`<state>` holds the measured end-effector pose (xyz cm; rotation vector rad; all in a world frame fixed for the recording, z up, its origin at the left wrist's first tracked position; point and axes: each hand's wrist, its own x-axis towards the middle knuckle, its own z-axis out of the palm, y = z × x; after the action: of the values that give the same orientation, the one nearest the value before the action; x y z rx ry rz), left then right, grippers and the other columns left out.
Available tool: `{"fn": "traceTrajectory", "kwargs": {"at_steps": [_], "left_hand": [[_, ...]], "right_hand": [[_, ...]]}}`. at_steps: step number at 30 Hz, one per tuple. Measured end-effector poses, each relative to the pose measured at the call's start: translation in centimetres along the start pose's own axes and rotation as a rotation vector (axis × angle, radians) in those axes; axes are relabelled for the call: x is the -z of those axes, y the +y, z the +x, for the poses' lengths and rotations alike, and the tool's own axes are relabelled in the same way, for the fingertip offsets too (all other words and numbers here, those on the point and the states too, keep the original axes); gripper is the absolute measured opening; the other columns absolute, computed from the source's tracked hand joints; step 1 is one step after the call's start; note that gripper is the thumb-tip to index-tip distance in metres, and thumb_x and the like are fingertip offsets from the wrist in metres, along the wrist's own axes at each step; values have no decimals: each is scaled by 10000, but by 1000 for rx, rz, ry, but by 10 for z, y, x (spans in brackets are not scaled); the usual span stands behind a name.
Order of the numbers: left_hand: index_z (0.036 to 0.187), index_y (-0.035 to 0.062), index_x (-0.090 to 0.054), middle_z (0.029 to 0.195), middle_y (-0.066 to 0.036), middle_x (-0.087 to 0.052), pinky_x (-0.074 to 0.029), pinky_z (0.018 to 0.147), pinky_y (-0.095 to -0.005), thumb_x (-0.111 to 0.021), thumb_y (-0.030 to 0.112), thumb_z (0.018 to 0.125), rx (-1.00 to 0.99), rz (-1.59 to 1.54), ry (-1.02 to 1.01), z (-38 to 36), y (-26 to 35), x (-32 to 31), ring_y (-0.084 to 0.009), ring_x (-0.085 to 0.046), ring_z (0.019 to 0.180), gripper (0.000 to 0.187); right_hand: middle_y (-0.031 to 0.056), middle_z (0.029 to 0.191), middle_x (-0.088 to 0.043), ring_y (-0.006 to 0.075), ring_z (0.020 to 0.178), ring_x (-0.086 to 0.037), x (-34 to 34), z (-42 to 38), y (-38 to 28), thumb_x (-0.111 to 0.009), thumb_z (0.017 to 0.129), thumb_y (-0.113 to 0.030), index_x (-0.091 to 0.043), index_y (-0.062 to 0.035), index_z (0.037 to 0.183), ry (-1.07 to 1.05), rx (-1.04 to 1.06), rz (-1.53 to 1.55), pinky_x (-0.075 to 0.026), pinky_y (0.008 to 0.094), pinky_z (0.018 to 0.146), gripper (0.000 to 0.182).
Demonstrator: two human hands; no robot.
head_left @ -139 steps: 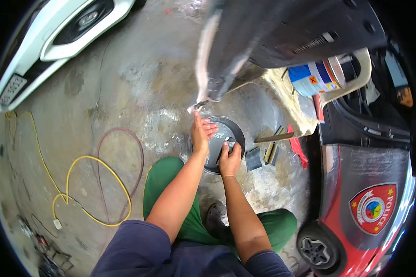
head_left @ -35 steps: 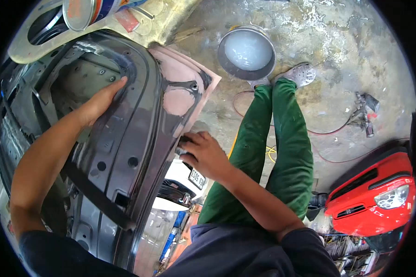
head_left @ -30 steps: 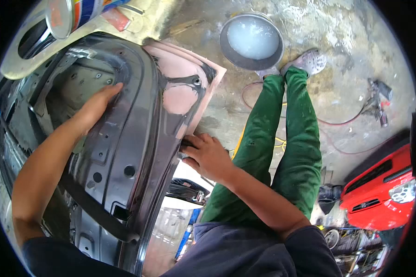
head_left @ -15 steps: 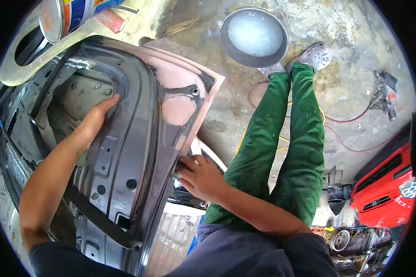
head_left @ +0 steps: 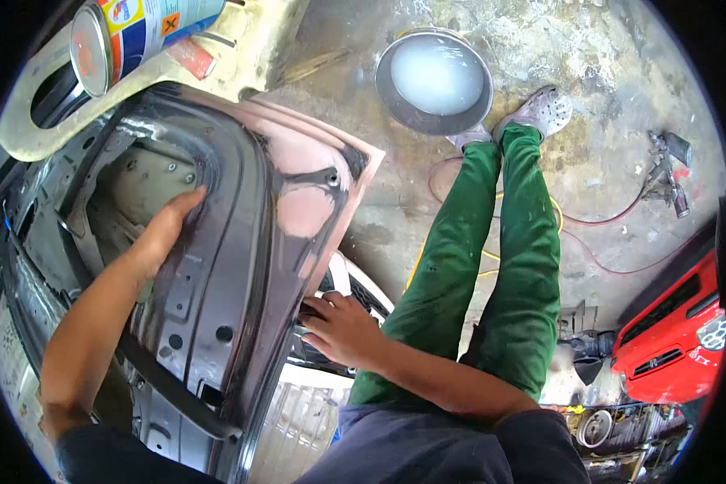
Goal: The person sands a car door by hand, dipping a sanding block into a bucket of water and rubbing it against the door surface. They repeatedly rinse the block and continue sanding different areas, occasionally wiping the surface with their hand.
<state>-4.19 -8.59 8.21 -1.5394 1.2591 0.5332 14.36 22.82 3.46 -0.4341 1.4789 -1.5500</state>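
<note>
A grey car door (head_left: 242, 242) with pinkish filler patches (head_left: 305, 211) stands at my left, its inner side showing. My left hand (head_left: 163, 234) grips the rim of the large opening in the panel, thumb along the metal and fingers hidden inside. At the door's near edge, my right hand (head_left: 343, 329) has its fingers curled against the metal. Something dark lies under those fingertips, mostly hidden, and I cannot make out what it is. A loose black strip (head_left: 177, 391) hangs across the lower part of the panel.
Above the door, a paint can (head_left: 141, 36) lies on a pale panel (head_left: 254, 48). A bucket of cloudy water (head_left: 436, 77) stands by my feet. Hoses (head_left: 601, 219) and an air tool (head_left: 668, 169) lie on the floor. A red car front (head_left: 673, 339) is at right.
The view has shifted, so the door and bucket appear slightly lower. My right fingers have shifted a little at the door edge; a greenish bit beneath them is less visible. My left hand keeps its place.
</note>
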Motion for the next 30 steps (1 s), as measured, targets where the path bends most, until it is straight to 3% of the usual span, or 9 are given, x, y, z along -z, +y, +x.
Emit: {"fn": "traceTrajectory", "kwargs": {"at_steps": [3, 12, 13, 15, 20, 21, 23, 29, 30], "left_hand": [[1312, 38, -652, 1187, -125, -722, -552, 939, -366, -504, 528, 1024, 131, -22, -51, -21, 13, -9, -253, -711, 1007, 588], [1347, 21, -626, 1227, -141, -708, -530, 981, -370, -492, 511, 1032, 26, 25, -29, -25, 5, -13, -260, -697, 1056, 599], [1351, 20, -624, 1228, -142, -707, -526, 989, -369, -492, 511, 1031, -13, 45, -10, -20, 9, -12, -260, -696, 1059, 600], [1351, 21, -624, 1227, -134, -707, -516, 1000, -359, -490, 509, 1035, -12, 56, 11, -17, 18, -16, -254, -691, 1065, 596], [1349, 23, -629, 1218, -127, -713, -530, 977, -353, -475, 507, 1045, 30, 29, -71, -27, 8, -14, -246, -703, 1033, 591], [1346, 24, -631, 1215, -127, -714, -534, 972, -353, -474, 508, 1045, -10, 25, -67, -21, 13, -14, -246, -707, 1025, 591], [1356, 24, -627, 1222, -132, -711, -530, 980, -360, -488, 515, 1036, -1, 32, -3, -19, 19, -19, -249, -705, 1031, 602], [1379, 22, -613, 1250, -150, -698, -508, 1016, -369, -516, 518, 1015, 34, 86, 8, -33, 29, -21, -261, -694, 1071, 624], [1376, 22, -615, 1245, -156, -699, -510, 1012, -370, -521, 523, 1010, -53, 128, 38, -18, 17, -12, -265, -696, 1065, 628]], "right_hand": [[102, 1201, -676, 310, 1041, -624, 7, 18, 48, -778, 821, -274, -712, -110, 1100, -261, -121, -246, -557, 442, 831, 331], [111, 1155, -659, 326, 1013, -610, 13, 14, 25, -719, 868, -222, -677, -76, 989, 147, -99, -162, -532, 471, 784, 195], [115, 1174, -662, 331, 1049, -606, 10, 13, 8, -726, 875, -247, -696, -95, 1033, -304, -256, -123, -528, 471, 820, 221], [113, 1203, -662, 328, 1073, -608, 4, -6, -12, -735, 878, -274, -708, -113, 1066, 41, 40, 9, -532, 478, 832, 249], [96, 1200, -662, 334, 972, -602, 10, 13, 33, -763, 823, -209, -703, -104, 1065, 142, -85, -91, -532, 475, 826, 270], [92, 1205, -662, 332, 991, -609, 18, 6, 14, -782, 821, -231, -700, -107, 1058, -264, -93, -171, -535, 481, 801, 279], [95, 1210, -665, 335, 1003, -617, 4, -6, 1, -783, 837, -271, -705, -105, 1058, 77, 102, 79, -540, 487, 775, 287], [95, 1201, -698, 314, 985, -641, -12, 0, 35, -736, 870, -222, -709, -147, 1173, -167, -271, 80, -536, 474, 814, 313], [92, 1210, -700, 309, 990, -646, -6, -4, 25, -737, 871, -220, -709, -148, 1179, -45, -52, 78, -537, 477, 824, 317]]}}
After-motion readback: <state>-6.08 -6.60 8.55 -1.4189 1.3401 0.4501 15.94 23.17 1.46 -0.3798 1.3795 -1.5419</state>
